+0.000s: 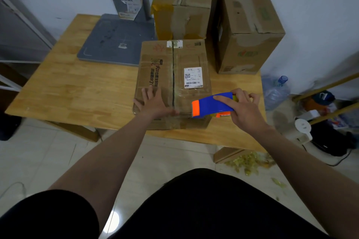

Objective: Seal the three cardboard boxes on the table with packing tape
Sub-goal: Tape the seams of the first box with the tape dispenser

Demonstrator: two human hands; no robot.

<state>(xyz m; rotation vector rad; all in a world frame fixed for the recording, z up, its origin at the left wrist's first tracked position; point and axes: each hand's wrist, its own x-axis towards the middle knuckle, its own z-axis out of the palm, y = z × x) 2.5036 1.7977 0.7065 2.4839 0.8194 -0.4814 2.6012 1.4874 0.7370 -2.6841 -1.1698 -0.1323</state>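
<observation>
On near box [155, 68], left hand [155, 103] presses flat-fingered; right hand [244, 111] grips dispenser [208, 105] at 4 o'clock; seam [173, 75] looks untaped, 12 o'clock box [182, 4], 1 o'clock box [250, 27] likely pending.

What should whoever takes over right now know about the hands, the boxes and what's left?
Left hand lies flat on the near box, left of its seam.
Right hand grips the tape dispenser over that box's near right corner.
Rear left box and rear right box stand behind.
Done: no seam clearly taped; the near seam shows a dark gap.
Left: tape that seam, then both rear boxes.
</observation>
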